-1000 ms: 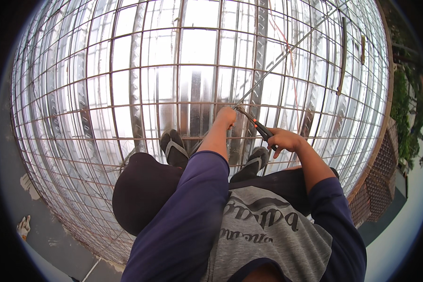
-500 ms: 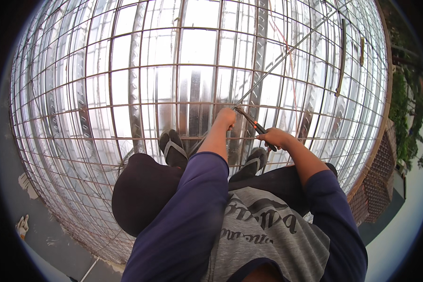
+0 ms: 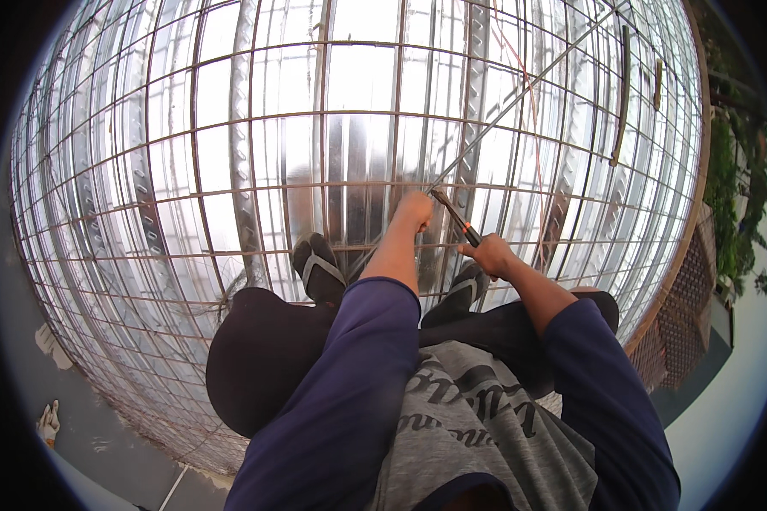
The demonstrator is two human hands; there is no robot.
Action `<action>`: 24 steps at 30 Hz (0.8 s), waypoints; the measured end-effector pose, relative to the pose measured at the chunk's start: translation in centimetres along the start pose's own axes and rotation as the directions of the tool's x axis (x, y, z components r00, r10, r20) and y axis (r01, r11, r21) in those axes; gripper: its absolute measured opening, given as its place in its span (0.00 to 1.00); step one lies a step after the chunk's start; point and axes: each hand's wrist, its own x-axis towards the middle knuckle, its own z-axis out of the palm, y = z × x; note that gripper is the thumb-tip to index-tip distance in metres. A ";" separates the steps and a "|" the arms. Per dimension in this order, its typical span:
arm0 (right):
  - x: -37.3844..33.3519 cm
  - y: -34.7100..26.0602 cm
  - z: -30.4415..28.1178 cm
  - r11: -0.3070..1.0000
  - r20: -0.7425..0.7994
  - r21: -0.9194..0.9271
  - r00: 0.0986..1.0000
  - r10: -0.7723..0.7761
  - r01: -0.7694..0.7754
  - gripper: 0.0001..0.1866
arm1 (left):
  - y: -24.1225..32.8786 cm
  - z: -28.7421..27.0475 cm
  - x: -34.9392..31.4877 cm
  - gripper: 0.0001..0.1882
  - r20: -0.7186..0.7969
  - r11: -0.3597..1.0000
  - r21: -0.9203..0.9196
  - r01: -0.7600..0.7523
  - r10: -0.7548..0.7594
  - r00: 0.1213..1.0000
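Note:
My left hand [image 3: 414, 210] is closed in a fist at a crossing of the steel mesh [image 3: 362, 112]. Whatever lies inside its fingers is hidden. Beside it, a long thin grey rod or strand of wire [image 3: 520, 96] slants away to the far right. My right hand [image 3: 489, 257] is wrapped around the handles of a pair of pliers [image 3: 457, 218], dark with orange bands. The pliers point up and left, their jaws at the mesh bar just right of my left fist. What the jaws bite on is too small to tell.
Shiny ribbed metal sheeting [image 3: 362, 77] lies beneath the mesh. My sandalled feet [image 3: 320, 268] stand between the bars. A thin reddish line [image 3: 533, 111] and a dark loose bar [image 3: 624, 98] lie at the far right. Beyond the right edge are tiled roofs [image 3: 686, 341] and trees [image 3: 729, 187].
My right hand has shifted slightly left and up, and the pliers' handles look closer together. My left fist stays at the same mesh crossing. The view has shifted a little.

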 end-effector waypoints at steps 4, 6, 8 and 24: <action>-1.0 -0.7 -0.5 0.792 0.324 0.556 0.943 0.073 -0.252 0.27 | 1.3 -0.3 -2.1 0.09 -0.034 0.986 -0.160 0.039 -0.045 0.998; -1.1 -0.4 -0.9 0.590 0.478 0.723 0.877 -0.051 -0.360 0.23 | 1.6 -1.1 -1.6 0.09 -0.054 0.996 0.079 -0.031 0.035 0.998; -1.7 -0.6 -1.3 0.500 0.498 0.777 0.859 -0.119 -0.382 0.24 | 2.1 -1.6 -0.3 0.10 -0.069 0.906 0.404 -0.130 0.172 0.983; -0.7 -3.0 -2.6 0.947 -0.285 0.102 0.921 -0.266 0.306 0.20 | 12.8 -6.6 -6.6 0.08 -0.139 0.867 -0.379 -0.323 0.291 0.946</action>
